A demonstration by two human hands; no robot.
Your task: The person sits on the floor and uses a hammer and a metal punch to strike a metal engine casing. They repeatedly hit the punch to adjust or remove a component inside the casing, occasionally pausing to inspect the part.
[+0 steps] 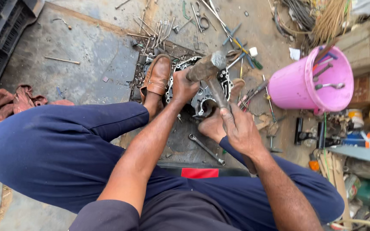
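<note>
1. Head view shows your left hand (184,87) pressed down on the grey cast-metal engine case (225,81) that lies on the ground between your feet. Its fingers are curled over the case's upper left rim; you cannot tell from this angle whether they grip an edge or only bear on it.
2. Your right hand (240,130) is closed around the dark handle of the steel-headed hammer (206,67). The hammer head sits raised above the top of the case, apart from it.
3. Judged from the layout, the work is mid-course: the case is open, its inner bores are exposed, and it is braced by hand and foot. No loosened part is visible beside it, so the striking work appears unfinished.
4. The tan leather shoe (158,76) touches the case's left side and blocks it from sliding that way.
5. A slim steel open-ended spanner (206,149) lies on the ground just below the case, near your right wrist.
6. To the right, the pink plastic bucket (317,81) holding tools stands near the case, with loose screwdrivers between them. Swing room on that side is tight.
7. Above the case, scattered metal rods (155,30) crowd the ground.
8. To the left, the grey concrete floor (86,51) offers the widest room, bounded by the reddish rag (9,102).
</note>
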